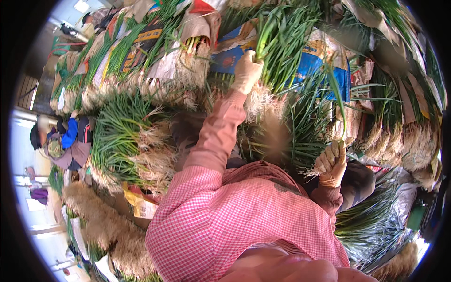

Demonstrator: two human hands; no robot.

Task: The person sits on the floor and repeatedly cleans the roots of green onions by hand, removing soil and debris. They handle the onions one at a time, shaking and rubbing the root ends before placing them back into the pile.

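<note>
My left hand [247,73], in a pale glove, reaches forward and is closed round the pale lower stalks of green onions [267,37]. Their leaves fan out beyond it, and a tuft of stringy roots [257,101] shows just below the fist. My right hand [331,164], also gloved, is closer to my body near my knee. Its fingers are curled round a single green onion [340,101], whose long leaf points up and away while its roots poke out on the left side of the fist.
Loose green onions [305,131] lie between my hands. A heap of them [127,136] is at my left. Sacking-wrapped bundles [188,61] stand in a row ahead, beside a blue printed sack [324,70]. Plastic-wrapped onions [376,207] lie at right. Another person [70,141] sits at far left.
</note>
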